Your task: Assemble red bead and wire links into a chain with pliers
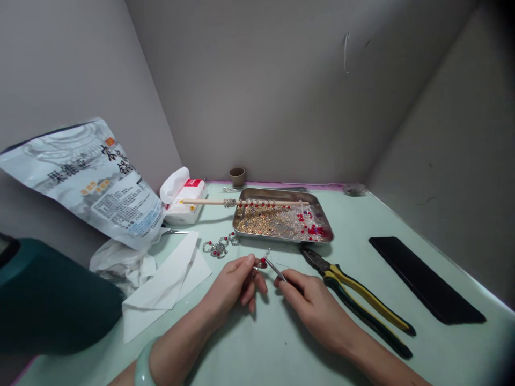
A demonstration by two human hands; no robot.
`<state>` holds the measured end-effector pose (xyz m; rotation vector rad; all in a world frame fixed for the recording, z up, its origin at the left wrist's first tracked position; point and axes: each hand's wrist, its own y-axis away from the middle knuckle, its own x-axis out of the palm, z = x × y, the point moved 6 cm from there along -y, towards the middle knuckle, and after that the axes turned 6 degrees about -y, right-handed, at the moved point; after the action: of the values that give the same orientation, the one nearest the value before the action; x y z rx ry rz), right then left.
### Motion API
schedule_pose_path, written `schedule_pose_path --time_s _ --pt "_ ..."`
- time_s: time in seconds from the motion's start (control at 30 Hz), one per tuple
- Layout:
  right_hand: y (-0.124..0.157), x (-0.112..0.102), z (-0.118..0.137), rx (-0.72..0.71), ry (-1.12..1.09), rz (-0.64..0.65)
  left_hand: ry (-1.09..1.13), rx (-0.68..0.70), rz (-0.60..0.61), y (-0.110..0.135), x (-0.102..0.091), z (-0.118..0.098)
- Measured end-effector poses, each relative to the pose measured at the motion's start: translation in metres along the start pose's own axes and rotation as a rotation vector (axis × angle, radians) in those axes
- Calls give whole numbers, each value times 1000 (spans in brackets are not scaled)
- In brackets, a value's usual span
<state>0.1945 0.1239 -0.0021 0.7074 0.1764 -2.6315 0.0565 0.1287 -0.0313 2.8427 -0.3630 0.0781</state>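
My left hand (235, 284) is closed in a pinch on a small wire piece with a red bead (263, 262). My right hand (308, 303) is closed on a thin metal tool (276, 268) whose tip meets the beaded piece. Both hands rest on the pale green table (281, 348), just in front of a metal tray (324, 228) full of gold and red beads. A wooden stick (209, 202) strung with beads lies across the tray's far edge. Several finished bead rings (219, 247) lie left of the tray.
Yellow-handled pliers (362, 300) lie right of my right hand. A black flat case (426, 279) sits at the far right. White paper (164, 284), a printed bag (88, 177), a tissue pack (183, 201) and a dark teal object (48, 300) crowd the left. A small cup (237, 176) stands by the wall.
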Motion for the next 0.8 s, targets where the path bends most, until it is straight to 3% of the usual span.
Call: schedule_pose_path --time_s 0.8 --pt "2 0 2 -29 42 -11 -16 36 34 1 2 1"
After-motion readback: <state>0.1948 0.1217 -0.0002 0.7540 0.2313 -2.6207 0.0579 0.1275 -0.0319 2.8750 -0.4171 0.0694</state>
